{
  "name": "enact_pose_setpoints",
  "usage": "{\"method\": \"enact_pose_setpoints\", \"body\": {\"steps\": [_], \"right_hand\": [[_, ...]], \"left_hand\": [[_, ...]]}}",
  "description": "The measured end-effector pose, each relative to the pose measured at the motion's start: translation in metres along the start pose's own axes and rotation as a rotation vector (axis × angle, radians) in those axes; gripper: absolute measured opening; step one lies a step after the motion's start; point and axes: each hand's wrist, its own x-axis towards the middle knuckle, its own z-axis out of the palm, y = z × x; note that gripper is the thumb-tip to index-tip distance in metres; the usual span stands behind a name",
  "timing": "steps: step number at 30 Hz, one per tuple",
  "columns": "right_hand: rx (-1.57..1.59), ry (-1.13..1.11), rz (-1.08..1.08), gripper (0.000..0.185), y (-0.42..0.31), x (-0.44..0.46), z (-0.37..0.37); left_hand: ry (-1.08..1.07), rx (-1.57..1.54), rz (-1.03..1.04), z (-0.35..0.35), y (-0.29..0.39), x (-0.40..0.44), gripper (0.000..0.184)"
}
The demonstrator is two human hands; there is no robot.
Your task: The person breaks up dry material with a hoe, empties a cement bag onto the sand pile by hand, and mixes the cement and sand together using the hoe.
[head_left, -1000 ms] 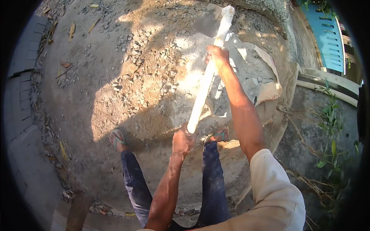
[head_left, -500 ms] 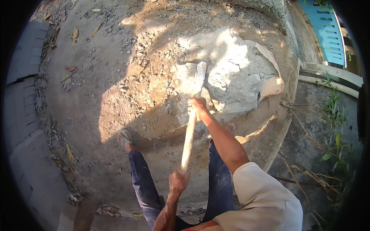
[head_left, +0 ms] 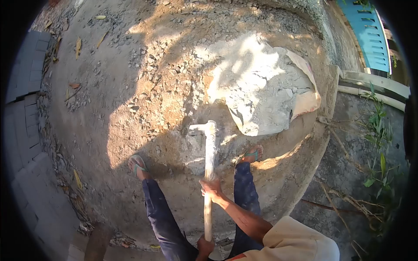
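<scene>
Head view: left hand and right hand around hoe handle.

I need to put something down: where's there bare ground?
Mostly bare ground lies between the grey blocks and the left foot; a smaller shaded patch lies right of the right leg. The middle is crowded: gravel, grey heap, hoe in right hand and left hand.

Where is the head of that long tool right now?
In the head view, the tool's head is near the centre, above the right hand on the handle, below-left of the pale grey heap.
</scene>
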Motion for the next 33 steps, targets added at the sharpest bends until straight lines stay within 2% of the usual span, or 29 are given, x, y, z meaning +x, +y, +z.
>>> {"method": "enact_pose_setpoints", "body": {"steps": [1, 2, 3, 4, 6, 7, 8, 9, 10, 11, 12, 13, 14, 16, 18, 20, 24, 26, 28, 30, 32, 33], "right_hand": [[0.006, -0.025, -0.058, 0.023, -0.021, -0.006, -0.002], [0.135, -0.15, -0.17, 0.019, -0.046, -0.005, -0.01], [0.069, -0.072, -0.201, 0.02, -0.095, -0.008, -0.003], [0.088, -0.071, -0.275, 0.022, -0.14, -0.004, -0.002], [0.244, -0.151, -0.439, 0.029, -0.25, 0.018, -0.011], [0.298, -0.183, -0.516, 0.033, -0.306, 0.028, -0.012], [0.129, 0.052, -0.704, 0.031, -0.362, 0.03, 0.001], [0.113, 0.061, -0.772, 0.024, -0.411, 0.045, -0.001], [0.096, 0.071, -0.839, 0.022, -0.459, 0.057, 0.0], [0.095, -0.109, -0.956, 0.021, -0.496, 0.097, -0.018], [0.018, 0.081, -1.036, 0.019, -0.521, 0.102, -0.011], [-0.001, 0.195, -1.011, 0.017, -0.544, 0.128, -0.013], [-0.003, 0.191, -1.007, 0.017, -0.536, 0.149, -0.017], [-0.047, 0.144, -0.855, 0.013, -0.511, 0.18, -0.022], [0.034, 0.119, -0.776, 0.009, -0.48, 0.171, -0.016], [-0.011, 0.296, -0.598, 0.01, -0.455, 0.159, -0.011], [0.013, 0.13, -0.531, 0.011, -0.413, 0.16, -0.029], [-0.044, -0.255, -0.757, 0.012, -0.364, 0.193, -0.043], [-0.005, -0.277, -0.736, 0.015, -0.322, 0.196, -0.034], [0.011, 0.026, -0.435, 0.019, -0.297, 0.152, -0.01], [0.012, -0.183, -0.513, 0.018, -0.257, 0.147, -0.014], [-0.035, -0.186, -0.527, 0.017, -0.239, 0.143, -0.012]], "left_hand": [[0.021, -0.006, 0.063, -0.001, 0.01, 0.017, 0.026], [0.038, -0.016, 0.124, -0.002, 0.026, 0.032, 0.024], [0.039, 0.017, 0.115, -0.008, 0.06, 0.055, 0.027], [0.072, -0.023, 0.301, -0.009, 0.094, 0.086, 0.028], [0.001, 0.029, 0.385, -0.041, 0.213, 0.129, 0.034], [-0.05, 0.069, 0.424, -0.055, 0.269, 0.153, 0.047], [-0.043, 0.032, 0.499, -0.062, 0.318, 0.177, 0.048], [-0.037, -0.002, 0.575, -0.075, 0.373, 0.197, 0.049], [-0.052, -0.05, 0.553, -0.088, 0.423, 0.205, 0.046], [-0.049, -0.035, 0.597, -0.103, 0.465, 0.212, 0.046], [-0.042, -0.021, 0.643, -0.113, 0.489, 0.222, 0.047], [-0.037, -0.024, 0.642, -0.114, 0.495, 0.232, 0.047], [-0.042, 0.014, 0.64, -0.115, 0.497, 0.241, 0.049], [-0.054, 0.063, 0.623, -0.114, 0.481, 0.25, 0.05], [0.013, 0.102, 0.586, -0.112, 0.45, 0.235, 0.049], [-0.02, 0.146, 0.489, -0.103, 0.428, 0.215, 0.047], [0.01, 0.139, 0.497, -0.089, 0.379, 0.182, 0.044], [0.02, 0.067, 0.425, -0.082, 0.353, 0.159, 0.046], [0.019, 0.085, 0.389, -0.097, 0.323, 0.144, 0.047], [0.015, 0.114, 0.36, -0.094, 0.293, 0.125, 0.047], [0.038, 0.058, 0.277, -0.08, 0.263, 0.109, 0.048], [0.036, 0.062, 0.274, -0.08, 0.249, 0.1, 0.048]]}}
